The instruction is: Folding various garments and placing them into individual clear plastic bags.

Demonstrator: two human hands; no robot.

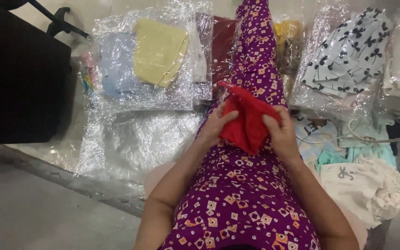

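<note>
A small red cloth garment [246, 121] rests bunched on my lap, over my outstretched leg in purple patterned fabric [255, 51]. My left hand [216, 125] grips its left side with the thumb on top. My right hand [281, 132] pinches its right edge. Both hands hold the cloth just above my thigh.
Clear plastic bags lie on the floor: one with yellow and blue clothes [149, 55] at left, an empty one [135, 139] below it, one with a white black-printed garment [348, 55] at right. Loose pale clothes [362, 180] pile at right. A dark chair [19, 69] stands far left.
</note>
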